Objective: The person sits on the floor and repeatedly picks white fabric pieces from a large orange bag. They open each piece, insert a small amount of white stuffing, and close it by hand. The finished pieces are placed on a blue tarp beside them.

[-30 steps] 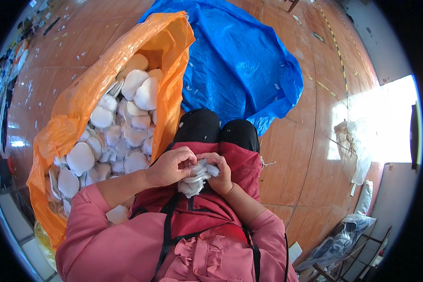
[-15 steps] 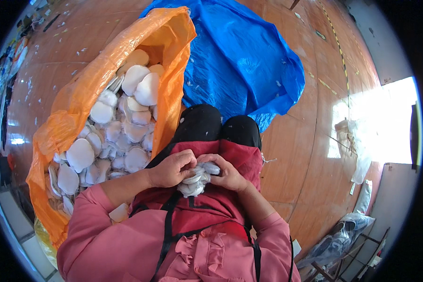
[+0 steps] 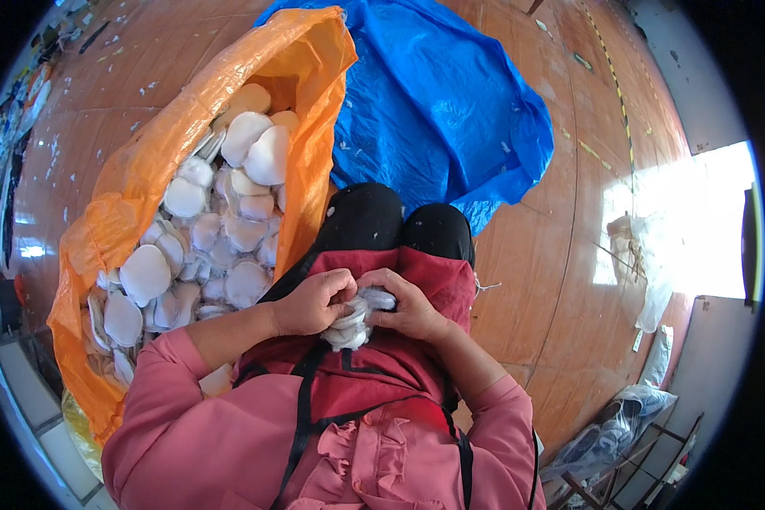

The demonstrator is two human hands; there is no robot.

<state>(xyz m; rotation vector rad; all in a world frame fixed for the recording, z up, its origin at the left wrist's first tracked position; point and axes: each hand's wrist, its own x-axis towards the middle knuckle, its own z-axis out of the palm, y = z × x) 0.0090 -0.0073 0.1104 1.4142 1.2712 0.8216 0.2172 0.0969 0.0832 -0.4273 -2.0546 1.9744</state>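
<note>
My left hand (image 3: 312, 302) and my right hand (image 3: 405, 304) meet over my lap, both closed on a small bundle of white fabric pads (image 3: 354, 320). The bundle sits between the fingers, partly hidden by them. I wear pink sleeves, a dark red apron (image 3: 433, 272) and black trousers. To my left lies a big open orange sack (image 3: 178, 144) filled with several round white pads (image 3: 229, 212).
A crumpled blue tarp (image 3: 450, 102) is spread on the wooden floor (image 3: 561, 255) ahead of my knees. Pale cloth scraps (image 3: 633, 246) lie at the right in bright sunlight. A clear plastic bag (image 3: 608, 429) and a metal frame sit at the lower right.
My hands stay together on the white bundle, shifting slightly lower and kneading it. The view has tilted a little, so the sack appears higher.
</note>
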